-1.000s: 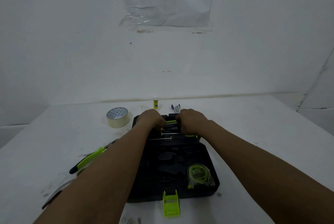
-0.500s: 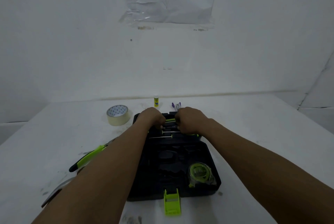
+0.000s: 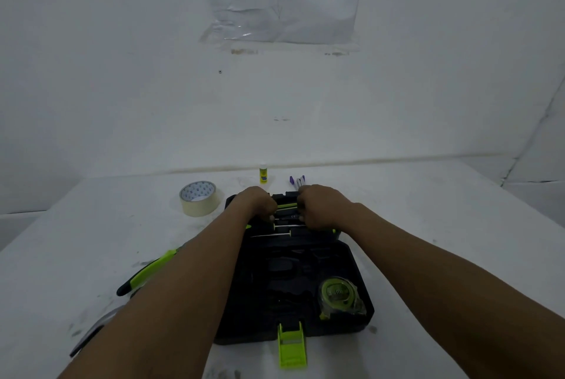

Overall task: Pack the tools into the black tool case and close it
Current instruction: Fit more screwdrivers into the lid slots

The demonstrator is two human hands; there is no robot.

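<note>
Beige tape roll [image 3: 198, 197], glue stick [image 3: 263, 175] behind black tool case [image 3: 293, 281]

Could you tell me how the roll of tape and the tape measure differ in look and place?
The roll of tape is pale beige, an open ring, lying on the table left of the black tool case. The tape measure is lime green and sits inside the case. Both look round.
</note>
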